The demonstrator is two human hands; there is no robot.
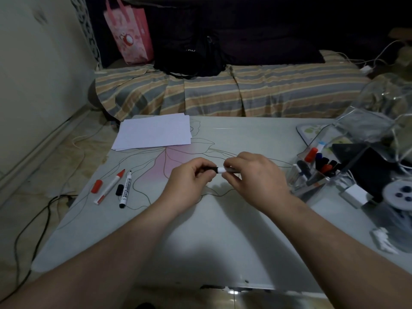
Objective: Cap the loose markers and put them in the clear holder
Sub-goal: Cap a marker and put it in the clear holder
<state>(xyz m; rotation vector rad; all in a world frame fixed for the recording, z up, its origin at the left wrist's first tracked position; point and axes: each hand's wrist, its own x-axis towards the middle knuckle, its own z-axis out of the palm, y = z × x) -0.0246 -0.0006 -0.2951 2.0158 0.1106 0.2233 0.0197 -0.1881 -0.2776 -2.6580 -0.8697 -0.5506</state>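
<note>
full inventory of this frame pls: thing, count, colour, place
table: 1, pale glass top with pink flower print, centre
held marker: 1, white barrel, black cap, between both hands
loose red marker: 1, uncapped, table left
red cap: 1, left of it
loose black marker: 1, uncapped, right of red marker
black cap: 1, between the two markers
clear holder: 1, table right, holds several red, blue and black markers
paper stack: 1, white, far left corner
pink bag: 1, on sofa
black bag: 1, beside pink bag
sofa cover: 1, striped
left hand: fingers on cap end
right hand: fingers on barrel
</note>
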